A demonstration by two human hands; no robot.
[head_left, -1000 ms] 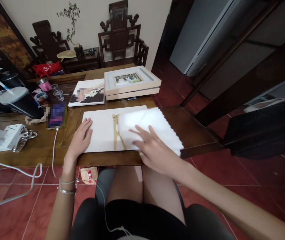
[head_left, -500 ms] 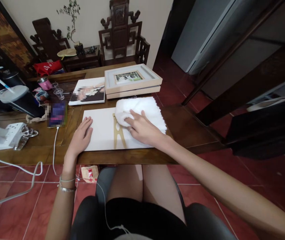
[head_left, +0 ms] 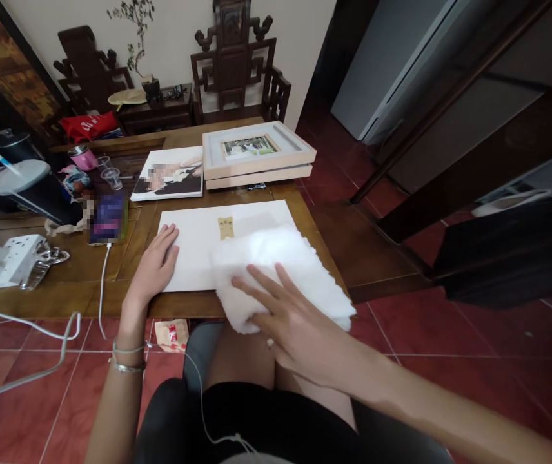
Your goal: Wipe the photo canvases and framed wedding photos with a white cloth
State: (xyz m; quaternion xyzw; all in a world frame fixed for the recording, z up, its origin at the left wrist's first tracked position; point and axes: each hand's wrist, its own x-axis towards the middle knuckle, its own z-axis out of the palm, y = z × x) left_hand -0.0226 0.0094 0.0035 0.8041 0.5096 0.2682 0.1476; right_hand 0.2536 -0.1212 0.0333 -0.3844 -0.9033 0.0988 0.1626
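A white rectangular board (head_left: 186,251) lies flat on the wooden table, with a gold-coloured bracket-like piece (head_left: 226,227) on its upper face. My left hand (head_left: 157,261) rests flat on the board's left end, fingers stretched out. In my right hand (head_left: 288,312) is a fluffy white cloth (head_left: 285,248), with the fingers pressed over its top and the thumb side out of sight. The cloth covers the board's right front part and the lower part of the gold piece, and hangs past the table's front edge.
Behind the board are stacked pale frames (head_left: 259,151) and a printed picture panel (head_left: 169,173). To the left stand a dark tumbler (head_left: 39,193) with a straw, a pink cup (head_left: 82,156), a phone (head_left: 108,218) on a white cable and a power strip (head_left: 12,261).
My right hand has drawn the white cloth toward me, from the board's back right to over its front edge. The top of the gold piece is uncovered. My left hand has stayed in place.
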